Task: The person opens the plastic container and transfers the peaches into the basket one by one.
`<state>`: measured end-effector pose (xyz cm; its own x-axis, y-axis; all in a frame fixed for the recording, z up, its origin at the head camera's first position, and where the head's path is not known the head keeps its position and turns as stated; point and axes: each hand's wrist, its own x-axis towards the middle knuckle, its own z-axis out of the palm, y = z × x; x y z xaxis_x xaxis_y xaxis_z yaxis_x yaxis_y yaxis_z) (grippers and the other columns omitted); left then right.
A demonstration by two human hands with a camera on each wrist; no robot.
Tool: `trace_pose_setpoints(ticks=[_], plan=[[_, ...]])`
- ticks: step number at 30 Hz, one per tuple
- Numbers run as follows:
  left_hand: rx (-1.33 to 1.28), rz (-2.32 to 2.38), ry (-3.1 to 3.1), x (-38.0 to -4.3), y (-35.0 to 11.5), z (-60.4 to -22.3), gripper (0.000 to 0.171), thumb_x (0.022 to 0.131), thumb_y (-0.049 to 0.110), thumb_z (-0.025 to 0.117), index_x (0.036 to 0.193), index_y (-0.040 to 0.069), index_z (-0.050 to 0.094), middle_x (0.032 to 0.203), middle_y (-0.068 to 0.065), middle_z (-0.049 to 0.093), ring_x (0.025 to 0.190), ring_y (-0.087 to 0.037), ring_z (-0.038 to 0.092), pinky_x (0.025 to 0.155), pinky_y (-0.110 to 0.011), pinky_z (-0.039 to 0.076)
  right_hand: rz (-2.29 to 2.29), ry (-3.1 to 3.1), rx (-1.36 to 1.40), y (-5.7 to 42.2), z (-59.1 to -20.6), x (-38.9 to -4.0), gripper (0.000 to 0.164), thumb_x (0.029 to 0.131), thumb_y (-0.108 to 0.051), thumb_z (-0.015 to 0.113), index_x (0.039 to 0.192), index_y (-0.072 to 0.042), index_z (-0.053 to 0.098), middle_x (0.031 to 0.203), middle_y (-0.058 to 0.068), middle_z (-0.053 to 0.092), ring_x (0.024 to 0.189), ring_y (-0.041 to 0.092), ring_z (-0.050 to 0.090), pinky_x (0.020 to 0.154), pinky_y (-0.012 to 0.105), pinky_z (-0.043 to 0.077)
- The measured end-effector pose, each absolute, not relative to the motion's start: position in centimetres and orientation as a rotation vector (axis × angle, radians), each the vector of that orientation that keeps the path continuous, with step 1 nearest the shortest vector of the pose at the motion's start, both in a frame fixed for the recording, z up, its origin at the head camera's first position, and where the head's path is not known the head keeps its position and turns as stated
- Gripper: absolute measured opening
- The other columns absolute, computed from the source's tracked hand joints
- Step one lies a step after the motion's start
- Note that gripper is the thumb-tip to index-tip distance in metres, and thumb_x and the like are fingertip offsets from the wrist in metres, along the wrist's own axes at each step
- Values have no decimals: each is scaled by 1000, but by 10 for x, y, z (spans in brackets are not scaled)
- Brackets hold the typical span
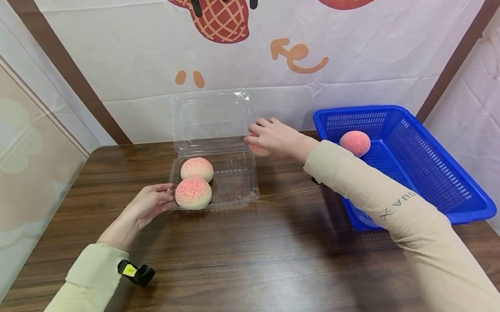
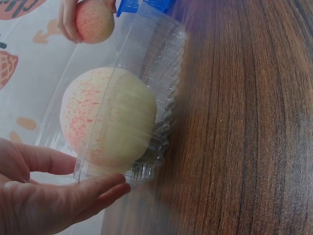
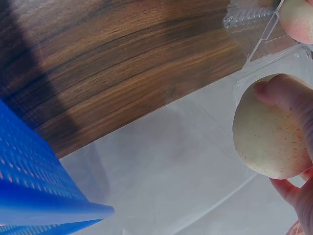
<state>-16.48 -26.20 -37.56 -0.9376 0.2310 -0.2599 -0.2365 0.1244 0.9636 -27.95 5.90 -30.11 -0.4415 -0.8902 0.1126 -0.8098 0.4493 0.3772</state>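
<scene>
A clear plastic clamshell box (image 1: 234,179) lies on the table with its lid (image 1: 211,119) raised at the back. Two pale peaches with pink speckles, a front peach (image 1: 193,194) and a rear peach (image 1: 196,168), sit in its left half. My left hand (image 1: 150,204) pinches the box's left edge between thumb and fingers. Just right of the box, my right hand (image 1: 277,137) grips another peach (image 3: 266,134) from above, raised near the lid's right side. That peach is mostly hidden by the hand in the head view.
At the right stands a blue plastic basket (image 1: 438,159) with slotted walls, holding one pink peach (image 1: 355,143). The right forearm reaches across its near left side. Behind the wooden table (image 1: 242,265) hangs a printed cloth (image 1: 125,53).
</scene>
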Motion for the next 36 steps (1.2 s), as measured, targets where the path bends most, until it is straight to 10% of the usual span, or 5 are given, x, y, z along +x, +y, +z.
trace_pose_setpoints(ticks=[18,36], plan=[[1,1835,2089,-165,-263,-376,54,91,-6,29,136,-19,2,143,-35,6,92,3,45,81,-15,45,-315,-2335,1439,77,-298,-284,25,88,-21,55,111,-13,60,107,13,53,96,32,47,71,44,44],[-17,1829,2095,-165,-263,-376,55,92,-5,29,137,-18,2,143,-34,7,98,-2,44,83,-17,45,-444,-2468,1425,88,-286,-283,61,67,-11,77,123,-13,52,121,15,46,108,34,41,80,47,43]])
